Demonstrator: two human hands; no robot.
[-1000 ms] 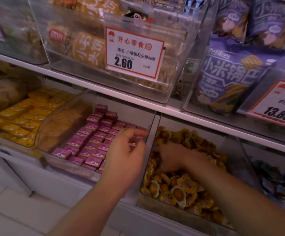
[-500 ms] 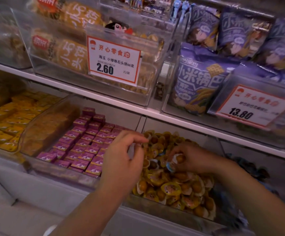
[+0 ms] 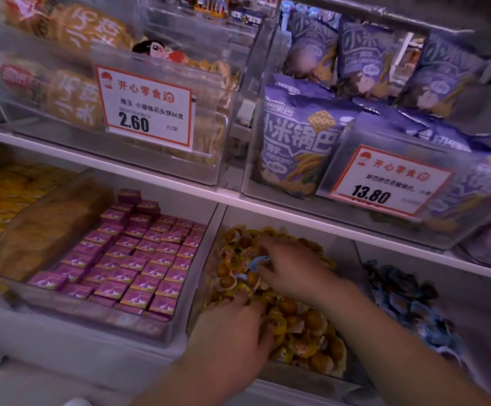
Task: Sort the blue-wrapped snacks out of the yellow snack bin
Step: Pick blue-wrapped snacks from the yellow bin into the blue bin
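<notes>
A: Obs. Yellow snack bin (image 3: 344,250), clear-walled, lower shelf, heaped with small yellow snacks (image 3: 298,326). To its right the neighbouring bin of blue snacks (image 3: 405,300); to its left purple boxes (image 3: 139,259).

B: Hands?

A: Left hand (image 3: 232,332) lies palm-down on the near part of the heap, fingers spread and slightly bent among the wrappers; whether it holds anything, cannot tell. Right hand (image 3: 291,271) is further back, fingers curled, tips pinching a blue-wrapped snack (image 3: 258,263) just at the top of the pile, mid-bin.

B: Handling estimate?

A: Judged light: one small piece in a thin film wrapper with a flared, crinkled rim. Film probably slick, the centre firm. A second bluish piece (image 3: 242,277) shows just below it, half buried.

B: Where to grip?

A: By the wrapper rim or across the round body, thumb against forefinger. Light pinch should do; a hard squeeze risks crushing it. Loose neighbours will likely slide when it lifts.
</notes>
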